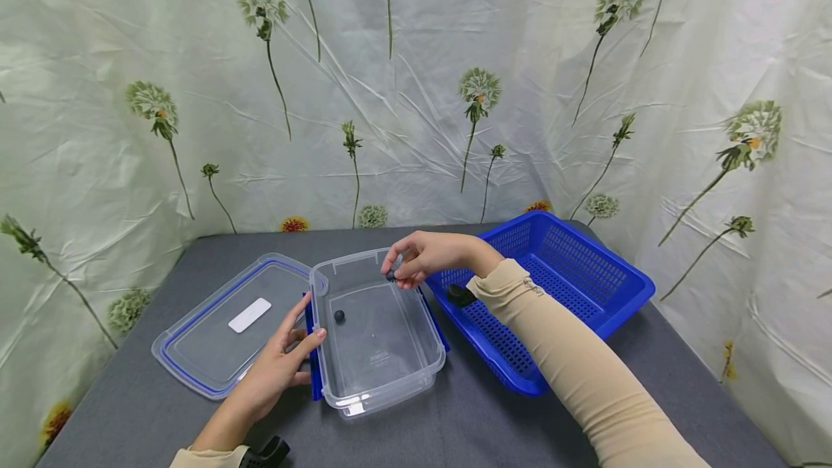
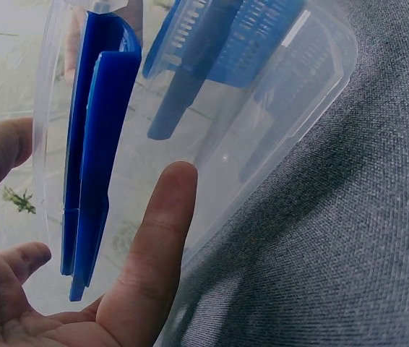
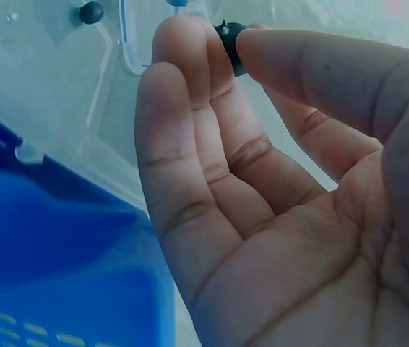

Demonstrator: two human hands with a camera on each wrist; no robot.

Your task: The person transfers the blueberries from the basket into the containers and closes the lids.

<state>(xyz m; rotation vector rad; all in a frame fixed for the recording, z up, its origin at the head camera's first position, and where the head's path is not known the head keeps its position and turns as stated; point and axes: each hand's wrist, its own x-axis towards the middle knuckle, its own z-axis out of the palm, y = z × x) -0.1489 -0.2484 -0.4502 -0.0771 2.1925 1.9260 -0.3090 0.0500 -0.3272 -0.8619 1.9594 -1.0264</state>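
Note:
A clear plastic container (image 1: 377, 341) with blue side latches stands in the middle of the table. One blueberry (image 1: 339, 317), small, dark and round, lies inside it. Over the container's far right part, my right hand (image 1: 422, 257) pinches another blueberry (image 3: 237, 50) between thumb and fingertips. At the container's left side my left hand (image 1: 279, 363) rests its thumb on the rim and its extended fingers along the outer wall, around the blue latch (image 2: 96, 144). In the left wrist view the fingers (image 2: 157, 238) are straight.
A clear lid (image 1: 214, 341) with a blue seal and a white label lies flat to the left. On the right a blue perforated basket (image 1: 624, 295) stands beside the container, partly behind my right forearm. A flowered curtain (image 1: 416, 92) hangs behind the grey table (image 1: 260, 240).

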